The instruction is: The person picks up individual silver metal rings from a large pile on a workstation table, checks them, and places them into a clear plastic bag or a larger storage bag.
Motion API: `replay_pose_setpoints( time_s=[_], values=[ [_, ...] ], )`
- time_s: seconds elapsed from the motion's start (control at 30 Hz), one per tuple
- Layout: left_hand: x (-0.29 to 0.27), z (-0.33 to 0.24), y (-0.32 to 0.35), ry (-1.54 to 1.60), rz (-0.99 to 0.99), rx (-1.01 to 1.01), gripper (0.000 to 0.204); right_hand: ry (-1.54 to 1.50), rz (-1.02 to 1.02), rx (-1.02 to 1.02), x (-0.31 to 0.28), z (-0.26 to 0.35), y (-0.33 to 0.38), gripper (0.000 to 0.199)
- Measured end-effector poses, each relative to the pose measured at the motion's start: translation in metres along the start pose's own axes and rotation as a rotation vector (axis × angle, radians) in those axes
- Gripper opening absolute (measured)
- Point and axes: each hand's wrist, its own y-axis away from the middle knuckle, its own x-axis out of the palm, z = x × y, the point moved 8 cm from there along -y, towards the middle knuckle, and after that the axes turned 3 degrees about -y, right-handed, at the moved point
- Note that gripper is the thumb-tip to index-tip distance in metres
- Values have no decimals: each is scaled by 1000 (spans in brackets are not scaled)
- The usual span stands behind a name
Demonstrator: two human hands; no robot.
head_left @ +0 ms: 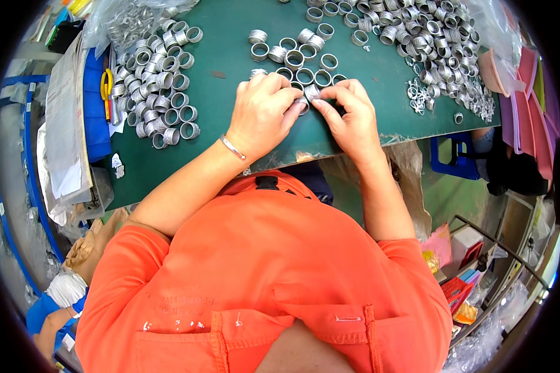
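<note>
Near the table's front edge, my left hand is closed, its thumb and fingertips pinching a short silver metal ring. Opposite it, my right hand has thumb and index finger closed on another ribbed metal ring. The fingers partly cover both rings, and the two sit very close together; I cannot tell whether they touch. Just beyond the fingertips lies a loose group of similar rings, some upright with open ends showing, some on their sides.
On the green table, a pile of rings lies left and a larger heap right, with small clips beside it. A blue bin with yellow-handled scissors borders the left. Pink trays and a blue stool stand right.
</note>
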Motion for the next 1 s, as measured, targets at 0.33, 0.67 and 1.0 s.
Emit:
replay_pose_setpoints(
  time_s=[0.33, 0.67, 1.0],
  values=[
    [-14, 6, 9, 323, -67, 22, 17, -79, -478, 220, -130, -55, 111, 13],
    [-33, -2, 10, 451, -150, 104, 23, 303, 330, 766, -88, -108, 200, 25],
    [-36, 7, 48, 252, 48, 194, 19, -158, 424, 92, -5, 32, 63, 7]
  ],
)
